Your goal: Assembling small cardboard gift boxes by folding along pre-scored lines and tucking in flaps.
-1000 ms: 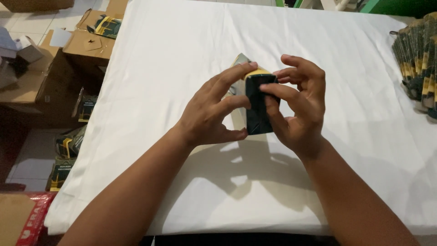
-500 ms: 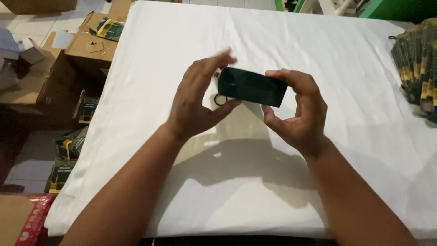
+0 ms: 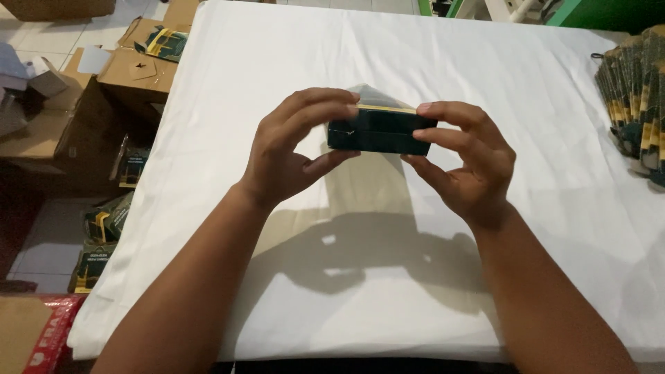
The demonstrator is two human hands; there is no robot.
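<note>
I hold a small dark green box (image 3: 377, 131) with a yellow top edge above the white-covered table (image 3: 429, 62). The box lies sideways between both hands. My left hand (image 3: 291, 149) grips its left end with fingers curled over the top and the thumb below. My right hand (image 3: 464, 156) pinches its right end, fingers on the front face. A clear flap or film sticks up behind the box; its shape is hard to make out.
A row of flat dark green and yellow packets (image 3: 637, 104) stands at the table's right edge. Cardboard boxes (image 3: 131, 69) and more green packets (image 3: 104, 221) lie on the floor to the left. A red-printed carton (image 3: 34, 332) sits bottom left.
The box has turned from upright to lying sideways, and both hands now grip its two ends. It sits lower and more level than half a second ago.
</note>
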